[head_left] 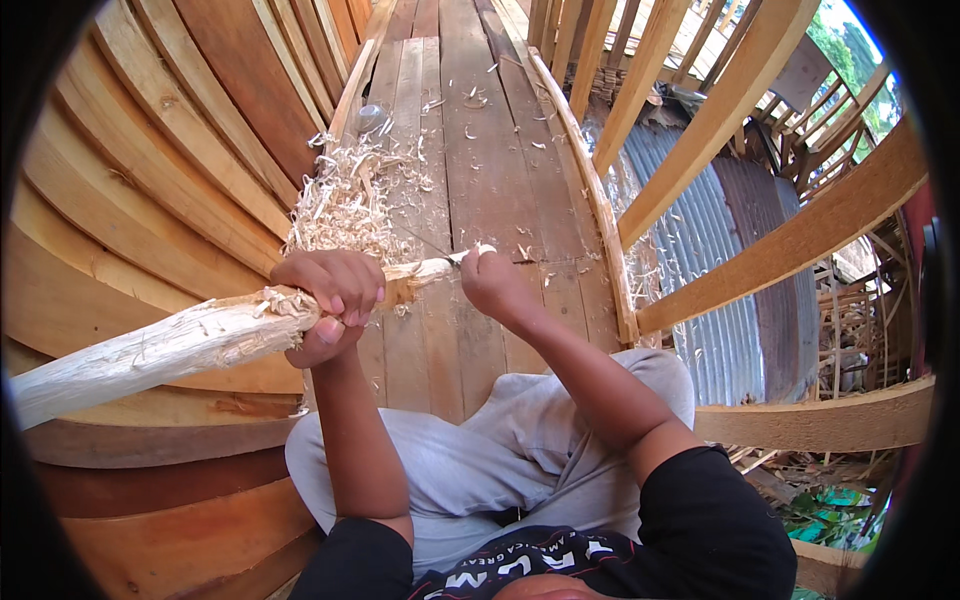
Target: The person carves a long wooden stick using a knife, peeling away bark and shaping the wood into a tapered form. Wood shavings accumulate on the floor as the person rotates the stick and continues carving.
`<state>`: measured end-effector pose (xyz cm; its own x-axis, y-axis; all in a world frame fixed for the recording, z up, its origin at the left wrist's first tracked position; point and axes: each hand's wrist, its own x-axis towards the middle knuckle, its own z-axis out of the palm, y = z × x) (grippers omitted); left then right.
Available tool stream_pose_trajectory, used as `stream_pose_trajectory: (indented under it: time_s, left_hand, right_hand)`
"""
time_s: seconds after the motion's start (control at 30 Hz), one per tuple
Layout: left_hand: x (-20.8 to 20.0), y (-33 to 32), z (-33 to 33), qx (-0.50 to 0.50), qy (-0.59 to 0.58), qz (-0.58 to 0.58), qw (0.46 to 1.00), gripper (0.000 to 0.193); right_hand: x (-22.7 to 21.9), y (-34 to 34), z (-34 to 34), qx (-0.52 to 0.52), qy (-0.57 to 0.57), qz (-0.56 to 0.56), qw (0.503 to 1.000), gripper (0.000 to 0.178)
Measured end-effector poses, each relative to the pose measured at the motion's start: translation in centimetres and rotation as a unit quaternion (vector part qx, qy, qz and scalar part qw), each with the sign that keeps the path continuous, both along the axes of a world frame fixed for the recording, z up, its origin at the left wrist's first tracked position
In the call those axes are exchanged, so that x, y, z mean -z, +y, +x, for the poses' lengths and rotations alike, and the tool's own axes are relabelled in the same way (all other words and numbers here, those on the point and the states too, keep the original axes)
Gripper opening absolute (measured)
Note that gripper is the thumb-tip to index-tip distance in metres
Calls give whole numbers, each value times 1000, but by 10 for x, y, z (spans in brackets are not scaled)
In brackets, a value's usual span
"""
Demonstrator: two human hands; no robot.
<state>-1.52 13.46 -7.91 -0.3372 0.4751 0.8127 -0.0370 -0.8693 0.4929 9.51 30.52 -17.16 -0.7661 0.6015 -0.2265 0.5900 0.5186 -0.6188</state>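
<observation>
Shirt [715, 525]; left hand [333, 303] around pole [170, 350]

I sit in what looks like an open-sided timber building used as a workshop, with curly shavings [345, 210] littering its plank floor [490, 170], rough boards [150, 135] and bare posts [710, 120] alongside.

1. You have bright, diffuse daylight, strongest at far right, where the sky [870, 22] washes out.
2. Shadows on your floorboards [490, 170] are soft.
3. The pale pole [150, 355] at left looks nearly overexposed.
4. Fisheye distortion bows your left planks [150, 225] and right posts [800, 240]; black vignetting surrounds everything.
5. Detail beside your right hand [492, 285] is slightly soft.
</observation>
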Motion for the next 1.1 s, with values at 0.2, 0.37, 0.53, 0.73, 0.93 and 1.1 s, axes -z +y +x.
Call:
stream_pose_trajectory:
  time_s: [0.2,0.37,0.53,0.73,0.93,1.1]
  left_hand:
    - [-2,2,7,11,-2,-9,1000,18]
    - [0,2,2,13,32,-13,999,19]
    - [3,8,8,-59,-46,-1,997,26]
    - [0,29,21,-260,-116,70,956,27]
    - [-15,31,43,-413,-224,-49,881,27]
    - [-2,25,35,-315,-268,-7,911,27]
  right_hand:
    - [62,42,-1,47,-50,24,997,52]
    - [43,31,1,42,-41,1,998,51]
    - [79,49,1,42,-44,30,998,56]
    - [40,43,14,30,-23,-158,987,51]
    - [59,37,30,31,-38,-70,996,49]
    - [60,33,33,-9,-43,-52,998,50]
